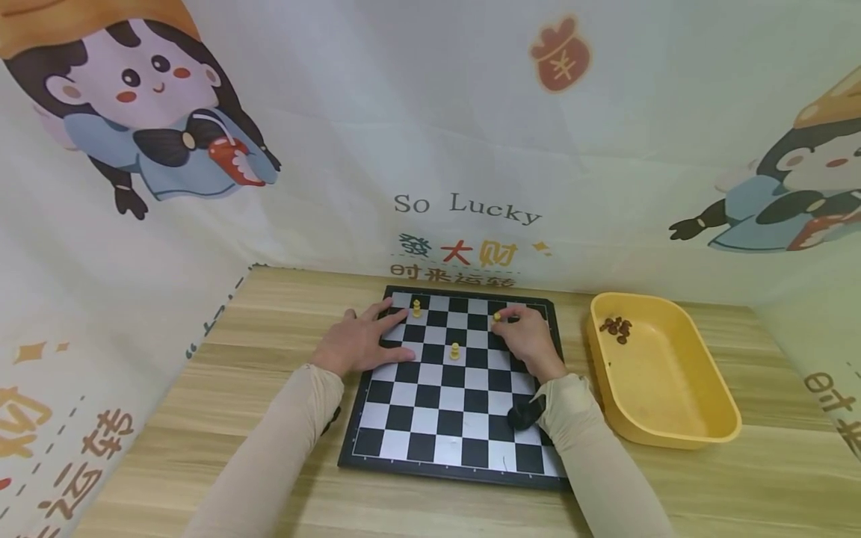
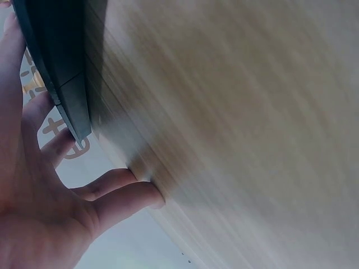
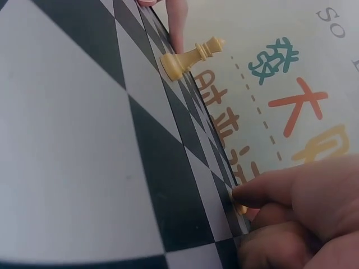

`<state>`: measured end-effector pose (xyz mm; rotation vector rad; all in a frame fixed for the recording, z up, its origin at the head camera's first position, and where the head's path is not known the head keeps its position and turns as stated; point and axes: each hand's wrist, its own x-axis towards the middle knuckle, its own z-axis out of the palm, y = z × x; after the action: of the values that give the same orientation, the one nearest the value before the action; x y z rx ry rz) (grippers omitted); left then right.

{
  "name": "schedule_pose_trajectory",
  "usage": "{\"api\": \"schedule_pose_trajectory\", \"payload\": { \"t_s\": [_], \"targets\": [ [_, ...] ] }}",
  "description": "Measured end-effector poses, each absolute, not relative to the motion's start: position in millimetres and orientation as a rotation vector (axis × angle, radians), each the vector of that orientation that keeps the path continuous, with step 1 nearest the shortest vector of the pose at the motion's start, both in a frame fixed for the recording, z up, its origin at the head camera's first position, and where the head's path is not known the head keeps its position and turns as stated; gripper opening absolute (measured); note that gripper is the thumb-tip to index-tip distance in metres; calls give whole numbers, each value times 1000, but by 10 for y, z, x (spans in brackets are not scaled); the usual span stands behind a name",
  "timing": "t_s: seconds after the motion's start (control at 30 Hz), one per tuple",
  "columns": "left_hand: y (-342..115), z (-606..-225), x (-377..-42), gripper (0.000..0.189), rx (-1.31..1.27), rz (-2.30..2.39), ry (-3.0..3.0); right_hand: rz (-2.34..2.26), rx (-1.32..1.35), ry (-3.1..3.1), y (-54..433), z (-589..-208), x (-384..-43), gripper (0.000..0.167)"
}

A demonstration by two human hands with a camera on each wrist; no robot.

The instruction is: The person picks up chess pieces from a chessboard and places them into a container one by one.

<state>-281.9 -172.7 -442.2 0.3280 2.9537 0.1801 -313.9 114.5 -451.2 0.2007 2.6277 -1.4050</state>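
Observation:
Across the left edge of the black-and-white chessboard (image 1: 447,448) lies my left hand (image 1: 356,342), fingers spread and holding nothing. Its thumb and some fingertips reach onto the squares; in the left wrist view two other fingers (image 2: 126,202) touch the wooden table. Over the board's far right part, my right hand (image 1: 528,338) pinches a small yellow chess piece (image 1: 497,317) between thumb and fingertips. That piece is mostly hidden by the fingers. One yellow chess piece (image 1: 416,308) stands upright near the left fingertips. Another yellow chess piece (image 1: 454,351) stands upright around mid-board.
Right of the board sits a yellow tray (image 1: 662,381), with several dark brown pieces (image 1: 616,329) in its far left corner. A printed cloth (image 1: 323,164) hangs behind the wooden table (image 1: 262,329). A black strap device is on my right wrist.

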Motion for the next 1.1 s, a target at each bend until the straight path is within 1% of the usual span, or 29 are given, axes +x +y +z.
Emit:
{"api": "schedule_pose_trajectory", "payload": {
  "t_s": [0.53,1.1],
  "targets": [
    [-1727,-4403,-2838,88,353,165,2964,-1410,194,2673,1127,-4504,-3159,28],
    [-1739,-4447,-2833,90,340,159,2962,-1375,165,2686,1108,-4514,-3113,29]
  ]
}}
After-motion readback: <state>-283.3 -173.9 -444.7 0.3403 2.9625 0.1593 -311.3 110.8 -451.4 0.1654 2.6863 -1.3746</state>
